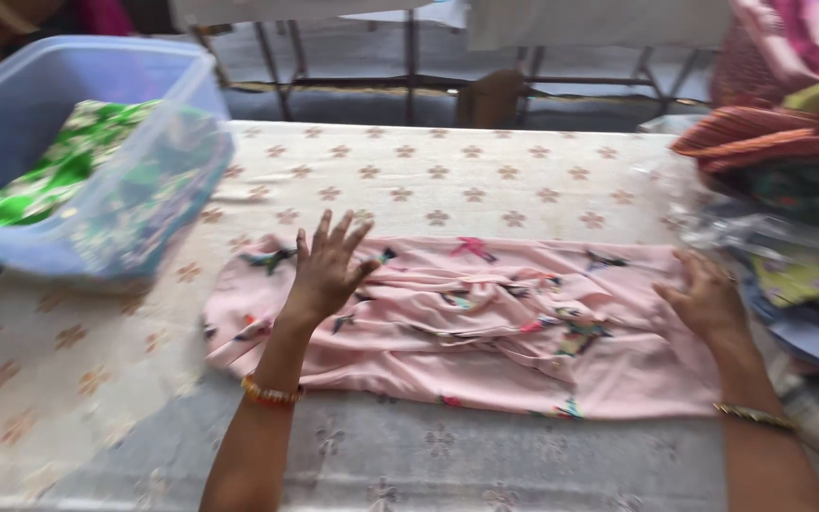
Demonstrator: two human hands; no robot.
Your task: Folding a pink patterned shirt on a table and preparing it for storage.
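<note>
Pink printed cloth (485,322) lies rumpled mid-frame on the table (485,180); left hand (326,265) spread flat, right hand (708,299) open on its edge. Smoothing step; likely needs outward strokes.

A table (523,180) with a cream flowered cover fills the room. Behind it stand metal table legs (409,57) on grey floor (353,47). Daylight is soft.

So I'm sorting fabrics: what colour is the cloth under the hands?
Pale pink cloth with small multicoloured motifs, head view.
</note>
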